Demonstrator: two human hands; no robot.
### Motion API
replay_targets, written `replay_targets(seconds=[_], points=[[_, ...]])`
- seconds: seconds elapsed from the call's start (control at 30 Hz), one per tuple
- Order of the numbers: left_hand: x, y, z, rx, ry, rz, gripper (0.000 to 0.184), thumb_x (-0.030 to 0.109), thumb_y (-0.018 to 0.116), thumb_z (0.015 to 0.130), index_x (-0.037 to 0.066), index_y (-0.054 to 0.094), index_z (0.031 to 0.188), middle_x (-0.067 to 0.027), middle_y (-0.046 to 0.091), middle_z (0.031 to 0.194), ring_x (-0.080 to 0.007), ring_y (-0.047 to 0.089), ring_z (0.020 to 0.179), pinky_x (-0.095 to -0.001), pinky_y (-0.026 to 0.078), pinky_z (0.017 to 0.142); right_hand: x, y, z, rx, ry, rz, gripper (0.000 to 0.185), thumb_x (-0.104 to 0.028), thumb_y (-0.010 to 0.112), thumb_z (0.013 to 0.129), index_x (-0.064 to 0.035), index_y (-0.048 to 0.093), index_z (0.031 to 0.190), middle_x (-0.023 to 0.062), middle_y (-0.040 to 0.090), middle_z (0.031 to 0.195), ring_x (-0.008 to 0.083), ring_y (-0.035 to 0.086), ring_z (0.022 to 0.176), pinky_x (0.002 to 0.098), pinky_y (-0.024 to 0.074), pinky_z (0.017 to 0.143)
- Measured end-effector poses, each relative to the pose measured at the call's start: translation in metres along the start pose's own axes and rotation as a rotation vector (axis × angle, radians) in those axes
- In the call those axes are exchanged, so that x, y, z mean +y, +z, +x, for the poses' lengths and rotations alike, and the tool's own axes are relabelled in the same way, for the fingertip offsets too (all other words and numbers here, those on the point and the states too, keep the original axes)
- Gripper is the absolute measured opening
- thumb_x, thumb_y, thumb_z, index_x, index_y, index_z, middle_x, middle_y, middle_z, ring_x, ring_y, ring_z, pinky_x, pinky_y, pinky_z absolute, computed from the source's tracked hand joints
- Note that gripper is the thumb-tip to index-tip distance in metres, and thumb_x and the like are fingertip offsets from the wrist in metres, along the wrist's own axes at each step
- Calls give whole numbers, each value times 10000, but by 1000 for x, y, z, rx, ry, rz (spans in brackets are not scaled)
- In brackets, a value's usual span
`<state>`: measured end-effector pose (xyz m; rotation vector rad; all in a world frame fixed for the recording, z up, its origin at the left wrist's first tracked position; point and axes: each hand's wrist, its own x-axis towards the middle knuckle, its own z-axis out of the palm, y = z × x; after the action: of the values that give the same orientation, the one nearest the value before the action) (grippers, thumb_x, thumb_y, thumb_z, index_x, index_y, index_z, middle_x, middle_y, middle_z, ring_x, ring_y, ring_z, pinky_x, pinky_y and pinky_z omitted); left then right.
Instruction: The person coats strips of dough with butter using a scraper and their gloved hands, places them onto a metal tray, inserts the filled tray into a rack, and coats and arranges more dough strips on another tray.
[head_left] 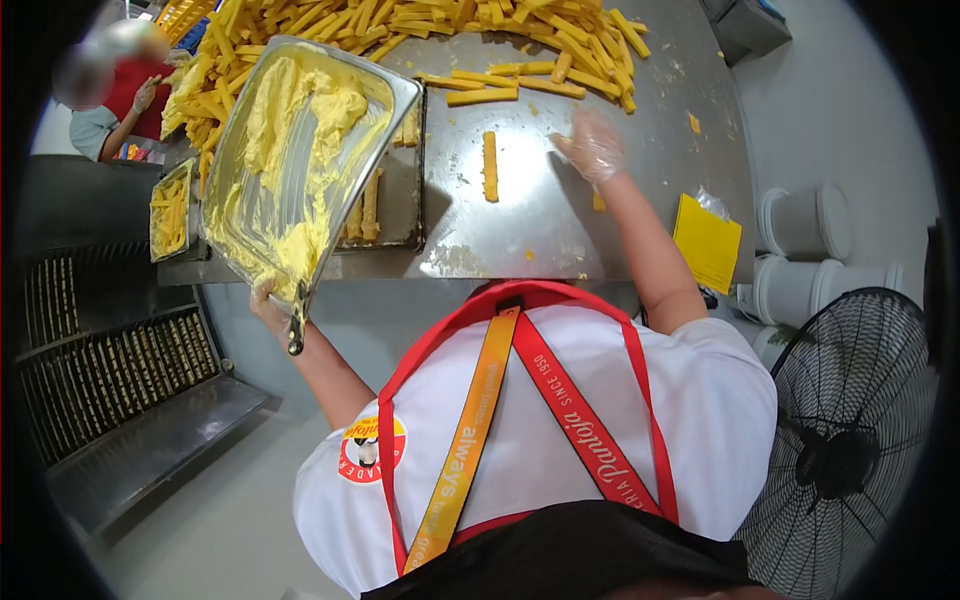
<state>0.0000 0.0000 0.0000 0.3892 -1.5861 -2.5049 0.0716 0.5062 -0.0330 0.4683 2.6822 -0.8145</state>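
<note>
A metal tray smeared with pale yellow cream is tilted at the left of the table. My left hand grips its near edge, with the fingers partly hidden beneath. A dark-handled utensil sticks out over the tray's near corner; its working end is hidden. My right hand, in a clear plastic glove, is held over the metal table with thumb and fingers apart and nothing in it. To its left lies a single yellow-brown stick. Several similar sticks lie beyond the hand.
A large pile of yellow sticks covers the table's far side. Under the cream tray is a dark pan with sticks. A yellow pad is at the right edge. Buckets and a fan stand right; another person is far left.
</note>
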Motion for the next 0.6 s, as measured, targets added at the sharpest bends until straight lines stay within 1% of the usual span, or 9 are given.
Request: replay_targets(seconds=[0.07, 0.1, 0.17, 0.3, 0.33, 0.37, 0.43, 0.5, 0.6], points=[[-8, -8, -6, -30, 47, 14, 648, 101, 488, 632, -140, 418, 1230, -258, 500, 1177, -410, 545, 1057, -471, 473, 922, -29, 11, 10, 517, -266, -265, 635, -374, 717, 753, -129, 491, 1293, 218, 550, 1183, 334, 505, 1143, 432, 424, 961], [7, -12, -5, 15, 33, 73, 639, 98, 488, 632, -143, 424, 1220, -257, 507, 1163, -405, 551, 1043, -469, 475, 917, -58, 6, 19, 371, -301, -261, 635, -381, 699, 756, -143, 486, 1304, 232, 538, 1173, 347, 502, 1133, 439, 430, 951], [2, -14, -8, 89, 25, 116, 621, 93, 486, 631, -149, 437, 1200, -256, 520, 1135, -396, 565, 1016, -465, 480, 906, -68, 17, 84, 355, -387, -341, 680, -414, 677, 753, -170, 448, 1345, 234, 514, 1203, 355, 501, 1134, 429, 432, 951], [-15, -57, -17, 180, -13, 160, 264, 132, 521, 660, -75, 608, 799, -203, 627, 865, -321, 644, 743, -386, 550, 655, -92, 26, 114, 243, -413, -455, 711, -466, 657, 743, -251, 415, 1376, 218, 463, 1289, 374, 452, 1209, 459, 370, 1020], [-26, -68, -13, 80, 68, 124, 255, 144, 528, 656, -62, 614, 780, -199, 633, 854, -315, 649, 738, -397, 558, 657, -78, 42, 138, 300, -432, -461, 685, -462, 648, 766, -287, 403, 1381, 205, 443, 1322, 372, 429, 1239, 478, 337, 1045], [-29, -73, -16, 33, -23, 125, 387, 143, 529, 638, -85, 606, 941, -231, 620, 955, -343, 648, 832, -427, 558, 755, -75, 39, 144, 264, -433, -442, 655, -436, 637, 795, -297, 391, 1386, 189, 464, 1295, 365, 453, 1208, 477, 360, 1017], [7, 11, -57, -13, -177, -83, 645, 122, 527, 612, -117, 459, 1207, -269, 561, 1116, -393, 609, 974, -466, 516, 886, -89, 11, 132, 194, -402, -427, 590, -390, 626, 822, -306, 418, 1368, 177, 540, 1154, 353, 524, 1101, 461, 422, 931], [5, 14, -61, -87, -273, -163, 744, 110, 519, 603, -129, 369, 1291, -280, 529, 1174, -414, 585, 1025, -478, 495, 924, -84, -2, 127, 170, -378, -374, 575, -369, 630, 820, -318, 433, 1357, 169, 571, 1076, 345, 555, 1044, 450, 450, 881], [-10, 8, -55, -67, -321, -138, 708, 101, 508, 606, -140, 391, 1262, -277, 543, 1149, -412, 596, 1011, -469, 514, 898, -73, -30, 104, 284, -466, -581, 530, -281, 622, 815, -338, 470, 1320, 160, 585, 1002, 326, 578, 979, 431, 471, 814]])
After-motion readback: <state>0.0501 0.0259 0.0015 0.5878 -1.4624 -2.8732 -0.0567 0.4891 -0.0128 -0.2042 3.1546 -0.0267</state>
